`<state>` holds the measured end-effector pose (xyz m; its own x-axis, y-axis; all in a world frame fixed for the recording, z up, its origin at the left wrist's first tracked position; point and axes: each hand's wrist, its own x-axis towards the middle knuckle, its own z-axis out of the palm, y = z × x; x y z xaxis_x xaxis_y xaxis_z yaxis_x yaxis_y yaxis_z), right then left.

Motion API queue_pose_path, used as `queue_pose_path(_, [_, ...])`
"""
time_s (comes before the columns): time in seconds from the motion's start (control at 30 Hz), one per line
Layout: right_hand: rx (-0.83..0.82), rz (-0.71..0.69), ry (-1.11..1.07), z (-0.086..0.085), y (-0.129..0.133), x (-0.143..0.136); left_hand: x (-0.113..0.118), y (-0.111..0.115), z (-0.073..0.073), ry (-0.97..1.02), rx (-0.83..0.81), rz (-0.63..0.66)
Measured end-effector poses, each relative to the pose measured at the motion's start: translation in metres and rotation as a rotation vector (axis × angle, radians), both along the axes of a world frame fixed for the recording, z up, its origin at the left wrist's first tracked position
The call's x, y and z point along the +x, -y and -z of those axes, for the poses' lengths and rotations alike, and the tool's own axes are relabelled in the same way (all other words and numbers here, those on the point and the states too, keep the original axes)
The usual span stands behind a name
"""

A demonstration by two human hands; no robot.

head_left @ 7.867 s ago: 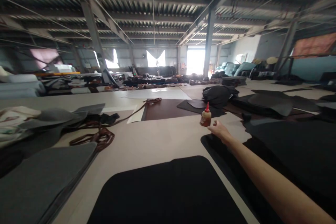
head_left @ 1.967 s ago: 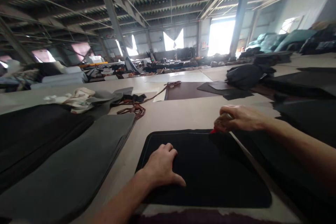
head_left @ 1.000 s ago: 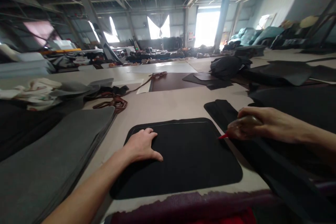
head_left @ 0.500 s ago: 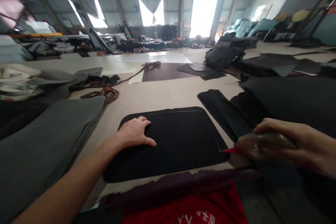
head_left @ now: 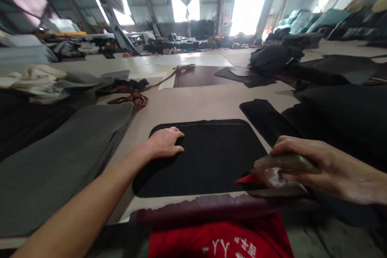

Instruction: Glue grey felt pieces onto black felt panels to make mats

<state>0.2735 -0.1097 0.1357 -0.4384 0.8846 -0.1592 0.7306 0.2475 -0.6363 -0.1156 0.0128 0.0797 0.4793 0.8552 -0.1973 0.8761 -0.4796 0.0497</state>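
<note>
A black panel with rounded corners (head_left: 211,161) lies flat on the tabletop in front of me. Along its far edge runs a thin pale line. My left hand (head_left: 165,142) rests on the panel's left side, fingers and thumb spread. In my right hand (head_left: 329,167) is a smeared brownish squeeze bottle (head_left: 284,165), held tilted with its red nozzle (head_left: 244,179) pointing left. The nozzle's tip is over the panel's near right part; whether it touches is hard to tell.
Grey sheets (head_left: 69,157) are stacked at the left, with brown strips (head_left: 136,97) by their far corner. Folded black pieces (head_left: 266,119) and dark material (head_left: 347,117) lie at the right. A torn maroon covering (head_left: 211,209) lines the table's near edge.
My right hand has brought the squeeze bottle from the panel's right edge leftward along its near side. My left hand stays on the panel. The view has shifted slightly.
</note>
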Motion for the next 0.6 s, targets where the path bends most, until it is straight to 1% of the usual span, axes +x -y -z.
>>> queue_pose_path(0.1, [0.032,-0.146,0.004,-0.001,-0.014,-0.020,-0.004,-0.003,0.000,0.023,-0.006,0.016])
queue_pose_path(0.2, [0.124,-0.251,0.027,-0.002,-0.026,-0.043,-0.007,-0.006,-0.001,0.047,-0.019,0.022])
queue_pose_path(0.27, [0.155,-0.305,0.034,-0.002,-0.034,-0.059,-0.009,-0.008,0.000,0.059,-0.031,0.028])
queue_pose_path(0.43, [0.185,-0.383,0.006,0.001,-0.048,-0.093,-0.012,-0.010,0.003,0.074,-0.038,0.039])
queue_pose_path(0.6, [0.224,-0.452,-0.025,0.005,-0.055,-0.119,-0.011,-0.010,0.003,0.070,-0.053,0.049])
